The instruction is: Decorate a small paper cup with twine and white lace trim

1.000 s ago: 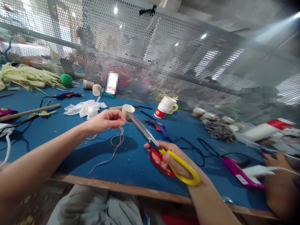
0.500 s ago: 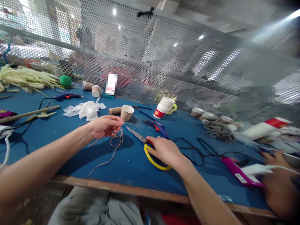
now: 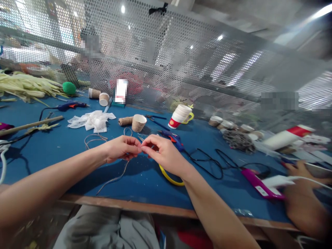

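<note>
My left hand [image 3: 121, 148] and my right hand [image 3: 163, 153] meet fingertip to fingertip above the blue table [image 3: 64, 152]. Both pinch a length of brown twine [image 3: 118, 177] that trails down and toward the table's front edge. The scissors [image 3: 169, 177] lie flat under my right wrist; only a yellow handle loop shows. A small paper cup [image 3: 139, 123] and a twine spool [image 3: 125, 121] rest just behind my hands.
A blue glue gun [image 3: 172, 136] and a black cord [image 3: 212, 162] lie right of my hands. White cloth [image 3: 90, 120], a stick [image 3: 31, 125] and dried husks [image 3: 28, 88] are left. Another person's hand [image 3: 302, 193] is by a magenta tool [image 3: 256, 183]. Mesh screen [image 3: 166, 58] behind.
My right hand laid the scissors down on the table, let go, and moved left to meet my left hand on the twine. My left hand sank slightly.
</note>
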`<state>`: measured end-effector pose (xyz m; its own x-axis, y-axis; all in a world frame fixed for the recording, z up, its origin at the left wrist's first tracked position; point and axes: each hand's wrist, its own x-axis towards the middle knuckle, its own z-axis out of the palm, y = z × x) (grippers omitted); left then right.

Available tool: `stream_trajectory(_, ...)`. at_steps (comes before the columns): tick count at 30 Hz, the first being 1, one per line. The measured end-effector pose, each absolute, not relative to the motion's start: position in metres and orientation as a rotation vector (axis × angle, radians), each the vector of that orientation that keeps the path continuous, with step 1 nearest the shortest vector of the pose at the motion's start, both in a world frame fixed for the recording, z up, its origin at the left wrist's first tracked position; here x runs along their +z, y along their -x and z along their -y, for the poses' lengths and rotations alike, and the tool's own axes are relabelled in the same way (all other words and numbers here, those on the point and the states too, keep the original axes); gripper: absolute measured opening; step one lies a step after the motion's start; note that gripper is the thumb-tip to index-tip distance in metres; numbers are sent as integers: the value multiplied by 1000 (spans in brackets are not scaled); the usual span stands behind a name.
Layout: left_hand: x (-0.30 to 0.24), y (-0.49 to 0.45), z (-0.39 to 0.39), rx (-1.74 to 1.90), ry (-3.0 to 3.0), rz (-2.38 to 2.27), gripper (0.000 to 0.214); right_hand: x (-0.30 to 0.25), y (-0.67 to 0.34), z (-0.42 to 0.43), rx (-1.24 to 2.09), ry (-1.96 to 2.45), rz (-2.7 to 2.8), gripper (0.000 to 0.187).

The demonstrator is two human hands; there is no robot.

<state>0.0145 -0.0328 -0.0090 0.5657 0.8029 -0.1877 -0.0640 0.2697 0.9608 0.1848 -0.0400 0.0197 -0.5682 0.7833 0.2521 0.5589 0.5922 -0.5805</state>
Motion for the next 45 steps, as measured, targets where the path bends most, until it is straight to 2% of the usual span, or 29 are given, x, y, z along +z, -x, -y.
stream_trajectory(6,-9,-16,33,698,-1216,-802,18,17,-184,43,621,1162,2258,15)
stream_trajectory(14,-5,-16,36,696,-1237,-779,15,10,-185,43,996,1132,2065,21)
stream_trajectory(24,-7,-15,35,721,-1277,-795,13,9,-186,42,1214,1057,1819,19)
stream_trajectory(31,-10,-15,33,725,-1292,-793,14,9,-185,43,1148,1060,1947,15)
stream_trajectory(40,-10,-17,33,726,-1367,-806,14,4,-180,47,586,1134,2156,14)
stream_trajectory(45,-9,-16,32,747,-1366,-856,13,9,-191,31,745,1180,2166,19)
